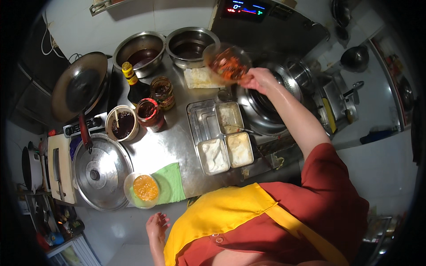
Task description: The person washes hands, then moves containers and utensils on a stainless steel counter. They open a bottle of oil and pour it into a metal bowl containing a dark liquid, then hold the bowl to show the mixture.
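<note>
My right hand (261, 80) grips the rim of a clear bowl holding reddish-orange chopped food (229, 65), raised beside the stove and slightly blurred. Below and right of it lies a large steel pan or wok (263, 116) on the stove. My left hand (158, 223) hangs in front of the counter's edge with its fingers slightly curled and nothing in it. Close to it, a clear bowl of beaten egg (145, 188) stands partly on a green cloth (171, 183). A steel tray (193, 133) bears several square containers, some with white powder (213, 155).
Two steel bowls of dark liquid (143, 58) (191, 50) stand at the wall. A yellow-capped bottle (137, 89), open sauce jars (151, 114) and a tub of dark sauce (123, 124) are nearby. Left are a wok (80, 86), a steel lid (103, 173) and a cutting board (66, 166).
</note>
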`<state>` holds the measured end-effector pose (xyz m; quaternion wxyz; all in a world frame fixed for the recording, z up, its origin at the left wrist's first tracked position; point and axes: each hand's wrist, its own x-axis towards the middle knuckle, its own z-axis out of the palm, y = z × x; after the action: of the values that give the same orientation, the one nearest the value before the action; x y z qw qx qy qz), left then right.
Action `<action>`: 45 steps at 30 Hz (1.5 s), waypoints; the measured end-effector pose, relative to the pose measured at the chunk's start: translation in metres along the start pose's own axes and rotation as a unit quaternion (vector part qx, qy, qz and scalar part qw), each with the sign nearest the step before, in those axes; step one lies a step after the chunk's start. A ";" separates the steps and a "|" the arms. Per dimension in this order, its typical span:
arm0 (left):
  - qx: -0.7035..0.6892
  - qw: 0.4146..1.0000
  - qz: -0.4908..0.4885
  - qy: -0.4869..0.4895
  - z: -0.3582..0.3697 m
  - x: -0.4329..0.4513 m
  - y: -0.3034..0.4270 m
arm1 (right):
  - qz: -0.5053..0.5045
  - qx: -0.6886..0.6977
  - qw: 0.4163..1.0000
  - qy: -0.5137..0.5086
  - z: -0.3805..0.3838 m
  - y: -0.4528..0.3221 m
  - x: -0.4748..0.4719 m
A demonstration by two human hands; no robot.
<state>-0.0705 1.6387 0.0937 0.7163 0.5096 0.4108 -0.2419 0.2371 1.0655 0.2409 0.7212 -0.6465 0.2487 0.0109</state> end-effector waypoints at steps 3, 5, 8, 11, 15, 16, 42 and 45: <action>-0.005 0.999 0.002 0.054 0.008 -0.014 -0.001 | -0.051 0.025 0.984 0.167 -0.021 -0.019 0.060; -0.015 0.996 0.000 0.090 0.016 -0.024 -0.005 | -0.075 0.046 0.967 0.238 -0.026 -0.025 0.101; -0.049 0.991 0.012 0.124 0.023 -0.040 -0.020 | -0.081 0.047 0.938 0.334 -0.021 -0.019 0.159; -0.076 0.987 0.036 0.138 0.020 -0.062 -0.048 | -0.082 0.018 0.910 0.406 -0.020 0.003 0.210; 0.153 0.964 0.045 0.212 0.019 -0.082 -0.067 | -0.037 0.069 0.902 0.425 -0.011 0.044 0.272; 0.032 0.975 0.010 0.221 0.026 -0.087 -0.073 | -0.001 0.081 0.896 0.436 -0.009 0.054 0.288; -0.071 0.980 0.107 0.154 0.034 -0.015 0.028 | -0.007 -0.031 0.998 0.045 -0.013 0.039 0.135; -0.027 0.985 0.119 0.121 0.030 -0.002 0.034 | -0.001 -0.051 0.998 -0.022 0.002 0.057 0.059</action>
<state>-0.0351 1.6226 0.1177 0.6981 0.5612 0.4373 -0.0803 0.2701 1.0586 0.1665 0.6923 -0.6824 0.2315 0.0374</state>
